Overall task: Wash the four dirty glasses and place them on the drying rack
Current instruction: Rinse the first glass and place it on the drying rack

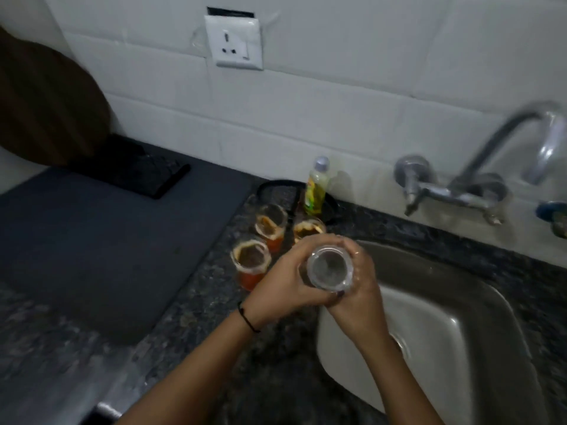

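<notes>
You're on glass one of four. Both hands wrap one glass point(329, 269) at frame centre: left hand point(283, 283) cups its left side, right hand point(357, 286) closes round the right side and bottom edge, fingers wet-looking. It sits mouth up toward the camera, over the sink's point(445, 302) left rim. It looks clear inside, so I'd call it washed or nearly so, though the blur makes that a guess.

Three dirty glasses point(251, 259) stand on the counter point(196, 308) just left of your hands, orange residue and crust at the rims, clustered close and untouched.

Soap bottle point(316, 191) stands behind them by the wall. Tap point(503, 154) is upper right; no water visible running.

Dark mat point(101, 240) fills the left of frame; a black slatted thing point(144, 173) at its far end may be the rack, can't confirm.

Next: carry the glass left across the dirty cluster, one hand enough, wet grip so keep it firm, set it down inverted.
</notes>
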